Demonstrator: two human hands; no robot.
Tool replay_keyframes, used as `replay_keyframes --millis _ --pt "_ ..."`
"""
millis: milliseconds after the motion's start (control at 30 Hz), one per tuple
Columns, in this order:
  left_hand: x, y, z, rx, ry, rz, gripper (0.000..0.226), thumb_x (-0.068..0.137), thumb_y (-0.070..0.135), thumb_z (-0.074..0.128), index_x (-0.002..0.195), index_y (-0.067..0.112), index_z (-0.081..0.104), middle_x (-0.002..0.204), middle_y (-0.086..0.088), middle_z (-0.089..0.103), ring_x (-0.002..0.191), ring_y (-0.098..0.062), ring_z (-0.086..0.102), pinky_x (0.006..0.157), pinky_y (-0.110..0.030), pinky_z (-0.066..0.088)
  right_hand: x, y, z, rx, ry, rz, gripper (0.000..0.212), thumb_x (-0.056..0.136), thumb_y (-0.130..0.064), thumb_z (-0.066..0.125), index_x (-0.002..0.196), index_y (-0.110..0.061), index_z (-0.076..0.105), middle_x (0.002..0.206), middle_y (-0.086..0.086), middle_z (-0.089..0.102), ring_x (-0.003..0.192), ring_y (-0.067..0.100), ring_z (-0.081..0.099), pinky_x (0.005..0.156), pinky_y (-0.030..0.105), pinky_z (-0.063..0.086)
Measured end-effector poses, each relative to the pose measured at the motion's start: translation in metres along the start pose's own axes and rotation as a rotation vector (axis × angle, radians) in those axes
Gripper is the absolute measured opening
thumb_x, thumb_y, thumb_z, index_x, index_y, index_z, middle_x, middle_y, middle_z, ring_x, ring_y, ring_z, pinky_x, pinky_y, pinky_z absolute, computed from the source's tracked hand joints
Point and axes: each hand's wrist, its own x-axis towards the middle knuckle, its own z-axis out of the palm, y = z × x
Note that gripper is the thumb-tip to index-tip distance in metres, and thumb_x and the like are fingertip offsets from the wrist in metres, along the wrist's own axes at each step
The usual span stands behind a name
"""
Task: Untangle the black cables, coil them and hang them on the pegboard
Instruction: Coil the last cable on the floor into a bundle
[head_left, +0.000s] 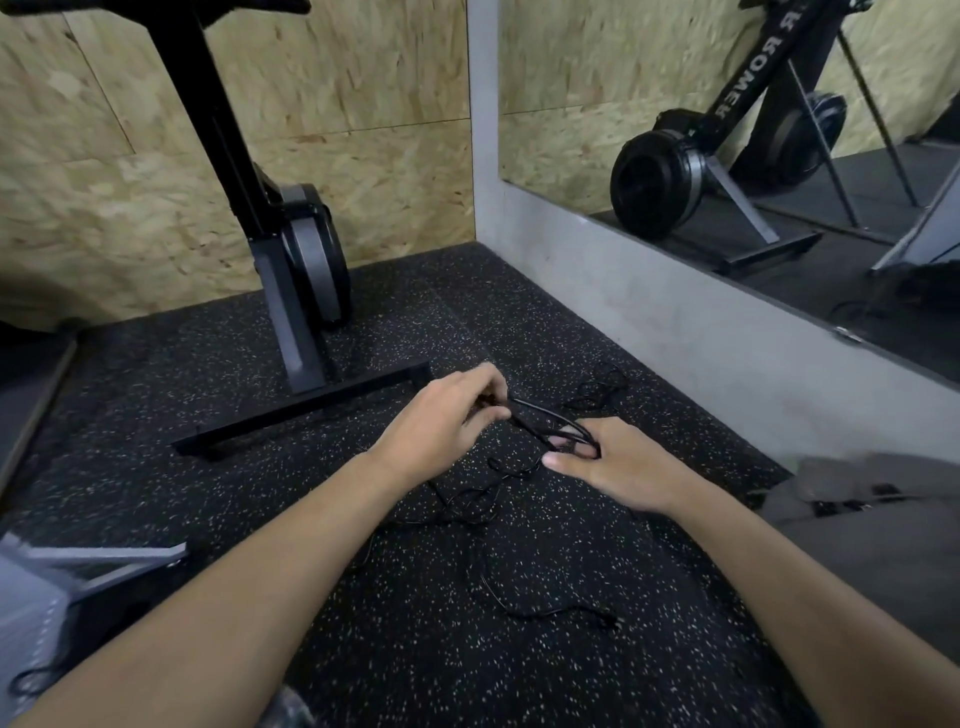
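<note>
flooring: black rubber gym mat with pale speckles, covering the ground in view. landmark for this record: the flat black steel foot bar of the upright black-and-grey rowing machine, which stands before the chipboard wall panels.

left of the foot bar and nearer the camera: pale grey metal frame, cut off by the picture edge, resting on the mat.

just right of the foot bar's right end: left hand, held above the mat, thumb and fingertips closed in a pinch on a stretch of the thin black cables. a short run of cable stretches straight from that pinch to the other hand.

further right of the foot bar: right hand, back upward, fingers curled through and around several loops of the same cables, thumb lying out straight toward the left.

remainder of the cables: a loose tangle on the mat beneath both hands, on the camera side of the foot bar, with thin strands winding nearer still. a smaller knot lies on the mat beyond the right hand.

far right of the foot bar: grey concrete wall base, carrying a large wall mirror that reflects the rowing machine. a grey trouser leg fills the right edge, on the mat.
</note>
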Motion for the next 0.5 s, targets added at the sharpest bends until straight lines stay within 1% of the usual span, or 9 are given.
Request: replay_keyframes --millis 33,67,133,200,300,367,433,500 --pt "0.0 -0.002 0.001 -0.021 -0.019 -0.034 0.015 0.101 0.031 0.066 0.107 0.027 0.052 0.103 0.013 0.064 0.077 -0.004 0.056 0.071 -0.029 0.047 0.001 0.002 0.0 0.011 -0.004 -0.002 0.014 0.095 -0.043 0.072 0.099 -0.03 0.069 0.062 -0.02 0.061 0.056 -0.004 0.053 0.062 0.021 0.04" --pt "0.0 -0.004 0.003 -0.044 -0.029 -0.05 0.017 0.101 0.03 0.066 0.107 0.028 0.051 0.101 0.013 0.064 0.076 -0.004 0.055 0.07 -0.028 0.046 0.002 0.004 0.0 0.024 -0.01 -0.003 0.014 0.094 -0.042 0.073 0.101 -0.03 0.071 0.061 -0.021 0.06 0.056 -0.004 0.053 0.063 0.02 0.041" --pt "0.0 -0.009 0.006 -0.063 -0.033 -0.032 0.015 0.1 0.028 0.068 0.112 0.029 0.058 0.104 0.014 0.066 0.089 -0.002 0.058 0.078 -0.029 0.048 0.005 0.008 0.001 0.045 -0.017 0.006 0.015 0.092 -0.041 0.076 0.101 -0.03 0.074 0.067 -0.015 0.058 0.06 0.002 0.052 0.065 0.023 0.042" --pt "0.0 -0.013 0.008 -0.055 -0.032 0.015 0.017 0.101 0.027 0.067 0.118 0.026 0.067 0.106 0.014 0.068 0.099 -0.003 0.058 0.087 -0.03 0.049 0.005 0.01 0.003 0.062 -0.013 0.011 0.014 0.091 -0.04 0.077 0.1 -0.03 0.074 0.074 -0.008 0.058 0.06 0.004 0.052 0.063 0.021 0.042" --pt "-0.001 -0.019 0.01 -0.046 -0.006 0.033 0.02 0.101 0.029 0.066 0.12 0.024 0.071 0.104 0.013 0.07 0.1 -0.008 0.06 0.092 -0.035 0.05 0.006 0.012 0.006 0.029 0.006 0.008 0.012 0.091 -0.044 0.076 0.095 -0.032 0.073 0.071 -0.01 0.057 0.057 0.0 0.051 0.058 0.016 0.041" --pt "-0.002 -0.022 0.009 -0.046 0.015 0.025 0.021 0.1 0.03 0.067 0.12 0.024 0.072 0.103 0.013 0.07 0.1 -0.008 0.06 0.092 -0.036 0.05 0.007 0.01 0.008 0.0 0.011 0.003 0.013 0.092 -0.048 0.073 0.093 -0.034 0.071 0.072 -0.01 0.059 0.06 0.002 0.053 0.06 0.019 0.043" --pt "-0.003 -0.024 0.008 -0.049 0.015 0.019 0.02 0.1 0.03 0.068 0.118 0.025 0.073 0.101 0.015 0.069 0.097 -0.007 0.058 0.091 -0.034 0.049 0.007 0.009 0.009 -0.023 0.003 -0.005 0.016 0.094 -0.052 0.069 0.102 -0.038 0.068 0.081 -0.01 0.064 0.068 0.005 0.059 0.066 0.021 0.044" --pt "-0.004 -0.025 0.005 -0.053 0.013 0.01 0.019 0.098 0.03 0.07 0.116 0.026 0.074 0.1 0.015 0.069 0.095 -0.005 0.058 0.087 -0.032 0.05 0.007 0.009 0.008 -0.05 -0.009 0.0 0.024 0.098 -0.051 0.063 0.119 -0.039 0.062 0.092 -0.01 0.069 0.075 0.004 0.063 0.068 0.021 0.046"
